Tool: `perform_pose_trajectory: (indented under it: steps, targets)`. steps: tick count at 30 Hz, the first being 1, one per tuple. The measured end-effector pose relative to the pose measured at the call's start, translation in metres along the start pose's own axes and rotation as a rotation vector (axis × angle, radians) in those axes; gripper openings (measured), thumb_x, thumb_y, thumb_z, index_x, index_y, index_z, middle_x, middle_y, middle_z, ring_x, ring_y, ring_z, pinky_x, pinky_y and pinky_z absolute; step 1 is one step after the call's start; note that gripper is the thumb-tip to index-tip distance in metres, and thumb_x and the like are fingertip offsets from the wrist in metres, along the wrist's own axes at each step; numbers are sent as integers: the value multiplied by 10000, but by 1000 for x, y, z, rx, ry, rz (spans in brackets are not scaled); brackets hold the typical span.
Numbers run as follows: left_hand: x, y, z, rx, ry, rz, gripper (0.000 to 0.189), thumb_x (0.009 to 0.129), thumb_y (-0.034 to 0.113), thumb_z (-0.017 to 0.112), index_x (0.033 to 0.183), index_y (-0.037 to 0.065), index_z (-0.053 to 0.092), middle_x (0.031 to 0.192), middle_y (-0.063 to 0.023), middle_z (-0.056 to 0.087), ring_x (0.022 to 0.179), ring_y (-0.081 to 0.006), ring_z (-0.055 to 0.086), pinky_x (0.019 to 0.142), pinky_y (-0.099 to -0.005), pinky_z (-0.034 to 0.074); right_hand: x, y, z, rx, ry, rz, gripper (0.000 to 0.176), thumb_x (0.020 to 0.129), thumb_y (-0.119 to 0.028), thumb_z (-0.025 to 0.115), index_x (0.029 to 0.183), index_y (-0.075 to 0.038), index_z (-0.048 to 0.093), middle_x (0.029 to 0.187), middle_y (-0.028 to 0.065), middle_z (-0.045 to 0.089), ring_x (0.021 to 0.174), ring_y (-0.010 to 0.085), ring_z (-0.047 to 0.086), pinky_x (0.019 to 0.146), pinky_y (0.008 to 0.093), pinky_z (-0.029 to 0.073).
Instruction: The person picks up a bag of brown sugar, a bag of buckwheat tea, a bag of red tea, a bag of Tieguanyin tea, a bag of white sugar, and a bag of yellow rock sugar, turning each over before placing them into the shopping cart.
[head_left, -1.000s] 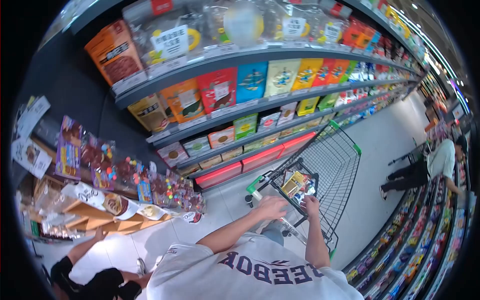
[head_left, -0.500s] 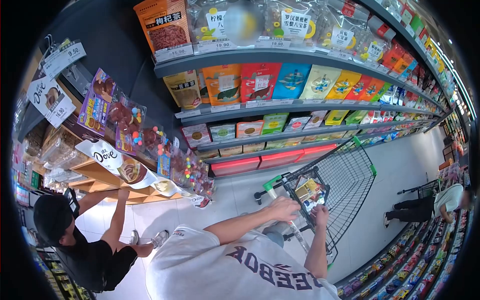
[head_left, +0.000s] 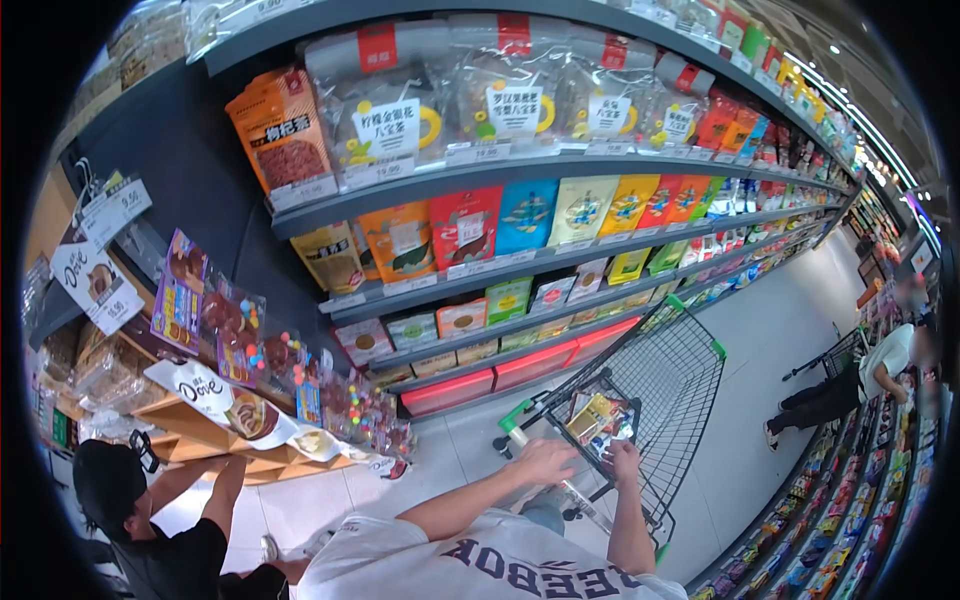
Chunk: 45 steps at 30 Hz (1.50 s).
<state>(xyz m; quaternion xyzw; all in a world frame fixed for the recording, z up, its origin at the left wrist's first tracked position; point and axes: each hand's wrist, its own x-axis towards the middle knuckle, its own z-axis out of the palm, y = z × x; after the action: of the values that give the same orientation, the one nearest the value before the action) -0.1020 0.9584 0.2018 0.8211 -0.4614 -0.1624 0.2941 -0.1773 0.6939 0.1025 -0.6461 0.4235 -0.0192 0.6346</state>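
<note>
A black wire shopping cart (head_left: 668, 400) with green corner pieces stands in front of me. My left hand (head_left: 546, 463) is closed over its handle (head_left: 580, 492), though the undersides of the fingers are hidden. Held over the near end of the cart, my right hand (head_left: 622, 460) has its fingers curled in; whether anything is in them I cannot make out. Just beyond it, in the cart's small front compartment, lie several packaged goods (head_left: 600, 418), one of them yellowish.
Shelves (head_left: 420, 290) of bagged teas run along the far side. At left, a person in black (head_left: 165, 520) crouches by a wooden chocolate stand (head_left: 165, 405). Another person in a white top (head_left: 890, 365) stands at right beside a second cart (head_left: 830, 352) and snack shelves (head_left: 830, 500).
My view has tilted up and turned, so the shelves sit lower in it. Both hands stay at the cart, and the crouching person's arms remain stretched toward the stand.
</note>
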Motion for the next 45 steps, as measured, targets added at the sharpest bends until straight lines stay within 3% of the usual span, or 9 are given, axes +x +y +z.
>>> perform_pose_trajectory:
  steps: [15,18,21,24,27,41,42,45]
  targets:
    - [3,3,-4,-5,-8,7,426,864,375,608,1157,82,709,1131,-112,729,1072,-315,686,910,-465,537,1,-1,3,-29,10,10,272,984,-235,622,1157,-25,608,1016,109,689,842,223,692,702,377,589]
    - [2,2,-3,-3,8,17,433,864,377,605,1167,85,708,1133,-109,730,1064,-315,688,910,-463,536,-4,-4,5,21,49,-9,291,964,-245,664,1113,4,649,944,88,696,771,165,690,594,320,581]
    - [3,2,-3,-10,3,8,432,864,376,608,1173,91,707,1132,-111,730,1065,-313,688,914,-460,534,-5,-6,6,9,57,-1,287,963,-246,666,1106,3,648,944,86,695,770,163,689,600,321,582]
    - [3,-1,2,1,60,37,413,869,397,626,1129,89,718,1049,-107,725,1018,-310,697,861,-446,554,-6,-8,5,-47,29,-1,276,986,-233,617,1157,-18,609,1026,112,697,856,226,704,709,373,592]
    - [3,-1,3,15,59,34,403,871,389,625,1125,92,720,1070,-104,731,1025,-309,696,870,-445,554,-11,-11,7,34,44,-2,250,925,-206,669,1067,-1,650,913,75,690,744,161,686,593,316,578]
    - [1,3,0,7,8,-18,403,889,407,629,1172,135,720,1153,-102,734,1092,-300,686,916,-448,542,-10,-9,8,-4,68,-32,257,924,-214,669,1079,-10,648,928,77,673,764,166,682,588,312,579]
    - [2,3,0,-2,11,-18,398,889,406,630,1169,139,722,1156,-99,734,1095,-299,686,917,-450,541,-10,-11,6,-57,29,3,363,945,-199,660,1228,17,587,1042,109,687,867,218,705,686,364,602]
    - [2,2,2,2,28,-13,382,884,400,642,1146,136,732,1155,-87,736,1097,-297,685,916,-450,541,-13,-13,8,-67,55,-13,345,930,-210,679,1178,26,642,1008,100,696,851,192,706,650,334,602]
